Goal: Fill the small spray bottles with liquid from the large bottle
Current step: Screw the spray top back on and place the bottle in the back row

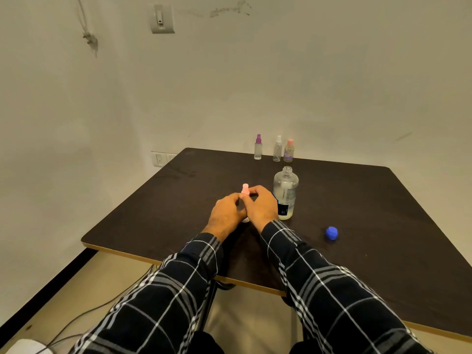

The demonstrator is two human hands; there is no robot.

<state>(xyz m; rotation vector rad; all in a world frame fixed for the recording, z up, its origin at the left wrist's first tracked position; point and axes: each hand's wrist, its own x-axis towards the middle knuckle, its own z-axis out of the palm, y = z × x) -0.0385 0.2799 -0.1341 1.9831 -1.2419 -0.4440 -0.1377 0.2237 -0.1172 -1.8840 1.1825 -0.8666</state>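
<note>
Hands were both wrapped round the small spray bottle (245, 194) standing upright on the tabletop (357, 200), left hand (226, 213) gripping its body, right hand (260, 205) pinching the pink top, with the open large bottle (285, 192) just beside the right.

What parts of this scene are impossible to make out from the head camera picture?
Head view only:
- Small pink-capped spray bottle: its body is covered by the left hand and right hand, so its liquid level is hidden.
- Large clear plastic bottle: label print too small to read.
- Three small spray bottles at the far edge: too small to judge fill.
</note>
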